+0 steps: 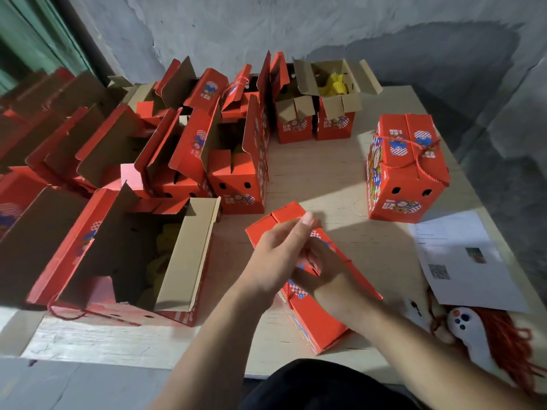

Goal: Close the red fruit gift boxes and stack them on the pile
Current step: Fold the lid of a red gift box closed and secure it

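Both hands on red box (313, 318) at near desk (310, 179) edge: left hand (278, 255) pinches cord above lid, right hand (322, 270) fingers curled at lid slot, prob. threading handle to lock flaps; closed box (405, 170) stands far right w/ open ones behind.

The closed box (407, 167) at 2 o'clock is bright red, printed with blue-and-white checkered patches and a multicoloured cartoon side panel, and tied with a red cord (420, 149). The open boxes (236, 173) from 9 to 12 o'clock are the same red outside and plain brown cardboard inside, with yellow foam netting (333, 84) showing in one at 12 o'clock. The counter (310, 173) is pale wood, the paper sheet (461, 261) at 3 o'clock white.
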Action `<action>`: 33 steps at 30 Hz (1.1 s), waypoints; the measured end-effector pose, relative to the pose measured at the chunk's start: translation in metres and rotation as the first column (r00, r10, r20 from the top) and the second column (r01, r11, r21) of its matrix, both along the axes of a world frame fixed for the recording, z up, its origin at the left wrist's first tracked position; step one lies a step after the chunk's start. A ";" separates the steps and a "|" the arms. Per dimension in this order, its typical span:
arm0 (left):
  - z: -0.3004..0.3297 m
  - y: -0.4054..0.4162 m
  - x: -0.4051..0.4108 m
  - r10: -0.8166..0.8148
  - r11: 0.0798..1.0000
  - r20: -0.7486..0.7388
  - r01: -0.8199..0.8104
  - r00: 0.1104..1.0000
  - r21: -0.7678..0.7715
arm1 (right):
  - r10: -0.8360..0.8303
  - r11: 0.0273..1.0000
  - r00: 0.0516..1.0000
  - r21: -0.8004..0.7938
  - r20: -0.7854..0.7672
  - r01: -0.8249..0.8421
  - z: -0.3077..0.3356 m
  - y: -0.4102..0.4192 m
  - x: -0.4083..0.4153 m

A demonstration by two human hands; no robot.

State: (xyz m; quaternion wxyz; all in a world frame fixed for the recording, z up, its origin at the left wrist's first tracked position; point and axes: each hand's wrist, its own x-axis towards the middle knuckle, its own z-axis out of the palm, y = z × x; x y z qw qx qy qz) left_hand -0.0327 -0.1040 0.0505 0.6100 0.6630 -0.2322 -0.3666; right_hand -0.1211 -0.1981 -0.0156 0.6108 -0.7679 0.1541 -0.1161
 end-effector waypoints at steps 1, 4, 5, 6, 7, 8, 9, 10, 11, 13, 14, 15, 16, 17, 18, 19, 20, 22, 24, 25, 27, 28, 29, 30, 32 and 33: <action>0.007 0.004 0.000 -0.036 0.999 0.043 0.036 0.998 0.000 | -0.007 1.000 0.999 -0.015 -0.052 0.006 0.004 -0.005 0.005; 0.014 0.014 0.010 -0.051 0.996 0.201 0.036 0.978 0.078 | 0.058 0.998 0.973 -0.013 -0.222 -0.063 0.012 -0.012 0.009; 0.011 0.015 0.015 -0.014 0.995 0.259 -0.012 0.966 0.102 | 0.065 0.997 0.971 0.060 -0.229 -0.053 0.017 -0.012 0.010; 0.006 0.016 0.020 0.045 0.991 0.317 -0.083 0.947 0.108 | 0.066 0.982 0.978 0.187 -0.196 -0.029 0.025 -0.014 0.011; 0.001 0.017 0.025 0.130 0.982 0.352 -0.168 0.927 0.082 | 0.051 0.946 0.986 0.323 -0.157 0.003 0.035 -0.018 0.014; -0.003 0.019 0.028 0.237 0.965 0.339 -0.260 0.910 0.023 | 0.016 0.902 0.992 0.429 -0.127 0.040 0.047 -0.027 0.017; -0.010 0.021 0.031 0.354 0.933 0.290 -0.358 0.889 -0.039 | -0.030 0.865 0.994 0.496 -0.104 0.078 0.060 -0.039 0.021; -0.017 0.024 0.033 0.454 0.891 0.210 -0.446 0.866 -0.086 | -0.076 0.833 0.994 0.543 -0.080 0.107 0.073 -0.051 0.024; -0.028 0.026 0.035 0.511 0.860 0.154 -0.503 0.846 -0.089 | -0.119 0.795 0.992 0.594 -0.043 0.121 0.082 -0.062 0.026; -0.047 0.025 0.029 0.457 0.885 0.177 -0.466 0.872 0.008 | -0.167 0.708 0.986 0.695 -0.005 0.124 0.086 -0.069 0.027; -0.057 0.023 0.022 0.389 0.910 0.170 -0.406 0.905 0.080 | -0.163 0.677 0.986 0.724 -0.028 0.132 0.083 -0.063 0.028; -0.067 0.021 0.013 0.336 0.927 0.125 -0.352 0.933 0.131 | -0.142 0.675 0.988 0.724 -0.060 0.141 0.078 -0.055 0.029; -0.073 0.020 0.004 0.308 0.937 0.066 -0.315 0.949 0.154 | -0.121 0.716 0.987 0.678 -0.109 0.163 0.074 -0.046 0.029; -0.078 0.019 -0.004 0.295 0.943 0.014 -0.293 0.955 0.159 | -0.116 0.787 0.983 0.591 -0.145 0.180 0.075 -0.042 0.031; -0.079 0.019 -0.010 0.290 0.948 -0.029 -0.283 0.957 0.143 | -0.121 0.843 0.981 0.505 -0.154 0.184 0.083 -0.041 0.032; -0.079 0.017 -0.015 0.285 0.954 -0.063 -0.276 0.957 0.114 | -0.121 0.875 0.984 0.455 -0.130 0.167 0.094 -0.044 0.033; -0.079 0.016 -0.019 0.276 0.960 -0.085 -0.269 0.958 0.077 | -0.100 0.889 0.991 0.440 -0.086 0.128 0.109 -0.049 0.033; -0.073 0.012 -0.022 0.258 0.965 -0.087 -0.261 0.962 -0.026 | -0.017 0.895 0.999 0.447 0.045 -0.005 0.136 -0.061 0.032; -0.067 0.010 -0.023 0.238 0.965 -0.065 -0.244 0.969 -0.096 | 0.038 0.911 0.992 0.403 0.120 -0.084 0.150 -0.064 0.031; -0.066 0.010 -0.023 0.236 0.965 -0.065 -0.241 0.970 -0.101 | 0.056 0.916 0.989 0.386 0.134 -0.104 0.150 -0.063 0.031; -0.070 0.009 -0.022 0.244 0.967 -0.091 -0.249 0.965 -0.049 | 0.059 0.942 0.995 0.324 0.083 -0.083 0.139 -0.063 0.031; -0.074 0.009 -0.023 0.249 0.968 -0.099 -0.250 0.963 0.004 | 0.039 0.961 0.999 0.273 0.026 -0.044 0.132 -0.064 0.029; -0.079 0.009 -0.022 0.248 0.968 -0.091 -0.243 0.964 0.063 | 0.014 0.973 0.999 0.232 -0.039 -0.004 0.122 -0.066 0.027; -0.086 0.010 -0.022 0.239 0.967 -0.092 -0.229 0.967 0.110 | -0.013 0.978 0.995 0.204 -0.098 0.033 0.111 -0.069 0.024; -0.099 0.009 -0.021 0.227 0.965 -0.141 -0.203 0.964 0.166 | -0.076 0.988 0.985 0.121 -0.154 0.095 0.087 -0.077 0.014; -0.103 0.008 -0.021 0.223 0.964 -0.172 -0.191 0.960 0.186 | -0.113 0.990 0.982 0.071 -0.149 0.125 0.077 -0.082 0.009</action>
